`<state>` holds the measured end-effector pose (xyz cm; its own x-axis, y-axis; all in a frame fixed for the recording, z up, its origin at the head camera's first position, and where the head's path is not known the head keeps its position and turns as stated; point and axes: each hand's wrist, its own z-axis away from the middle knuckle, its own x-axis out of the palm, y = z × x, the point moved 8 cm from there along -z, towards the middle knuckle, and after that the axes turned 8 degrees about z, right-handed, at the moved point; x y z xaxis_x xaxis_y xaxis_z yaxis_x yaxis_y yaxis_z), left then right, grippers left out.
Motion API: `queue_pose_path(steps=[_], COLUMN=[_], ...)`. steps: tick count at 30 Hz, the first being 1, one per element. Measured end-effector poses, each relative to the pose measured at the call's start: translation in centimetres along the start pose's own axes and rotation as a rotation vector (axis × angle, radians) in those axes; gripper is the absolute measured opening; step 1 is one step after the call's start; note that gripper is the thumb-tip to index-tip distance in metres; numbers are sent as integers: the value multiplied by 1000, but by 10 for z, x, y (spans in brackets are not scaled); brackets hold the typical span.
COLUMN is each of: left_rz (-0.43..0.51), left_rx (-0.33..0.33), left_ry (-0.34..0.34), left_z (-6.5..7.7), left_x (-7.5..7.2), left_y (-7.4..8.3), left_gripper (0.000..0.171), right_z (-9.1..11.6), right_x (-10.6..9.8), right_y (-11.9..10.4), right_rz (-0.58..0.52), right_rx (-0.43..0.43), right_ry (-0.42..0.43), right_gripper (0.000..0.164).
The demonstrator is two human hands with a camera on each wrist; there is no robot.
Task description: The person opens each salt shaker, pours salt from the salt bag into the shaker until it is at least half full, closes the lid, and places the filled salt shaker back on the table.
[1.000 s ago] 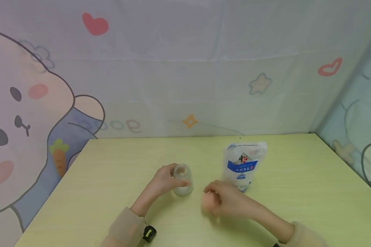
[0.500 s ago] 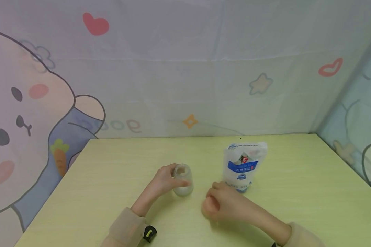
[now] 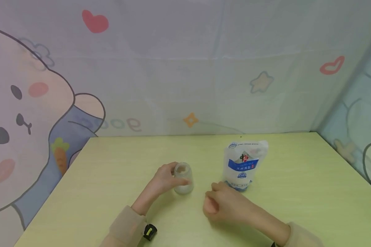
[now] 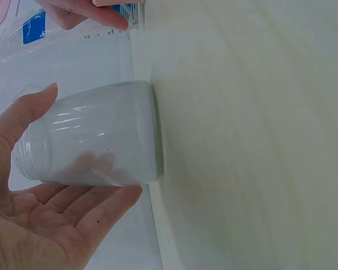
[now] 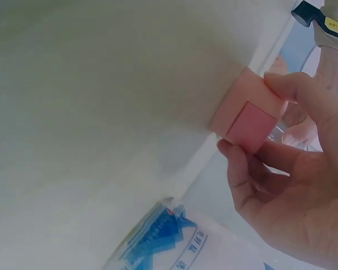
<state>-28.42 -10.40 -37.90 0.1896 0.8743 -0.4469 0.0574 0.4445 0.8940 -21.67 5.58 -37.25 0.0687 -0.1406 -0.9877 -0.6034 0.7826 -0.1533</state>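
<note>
My left hand (image 3: 164, 178) holds a clear glass jar (image 3: 183, 189) upright on the table, thumb on one side and fingers on the other. In the left wrist view the jar (image 4: 107, 135) shows see-through walls, a threaded neck and no lid. To the right, my right hand (image 3: 233, 206) grips a short pink cylinder, like a small roll (image 5: 250, 112), with a darker pink square on its side. Its lower edge sits at the tabletop, and the fingers partly hide it in the head view. Right behind this hand stands a white and blue pouch of sea salt (image 3: 242, 168).
The pale yellow table (image 3: 126, 154) reaches back to a printed cloth backdrop (image 3: 173, 68). A black strap mount (image 3: 149, 232) is on my left sleeve. The salt pouch stands close to my right knuckles.
My right fingers have shifted slightly around the pink roll, and more of it is covered now. The left hand and jar keep their place. The head view has tilted a little.
</note>
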Motion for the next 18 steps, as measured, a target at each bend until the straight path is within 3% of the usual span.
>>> queue_pose_path(steps=[3,6,9,11,13,18], left_rz=[12,18,21,9,0,-14], left_rx=[-14,-22,-24,-20,-20,-27], left_ry=[-3,-28,-47,-43,-39,-23], left_z=[1,1,1,2,3,4], left_x=[-1,3,6,6,4,0], left_y=[-1,-1,1,2,3,1], left_gripper=[50,50,50,51,51,50], right_z=[3,16,34,44,50,64], right_x=[-3,-21,-54,-74,-87,-91], right_y=[0,6,17,30,48,107], right_rz=[36,83,99,62,4,-91], right_rx=[-11,21,62,91,103,216], right_ry=[11,90,230,261,258,128], right_gripper=[63,66,41,22,14,22])
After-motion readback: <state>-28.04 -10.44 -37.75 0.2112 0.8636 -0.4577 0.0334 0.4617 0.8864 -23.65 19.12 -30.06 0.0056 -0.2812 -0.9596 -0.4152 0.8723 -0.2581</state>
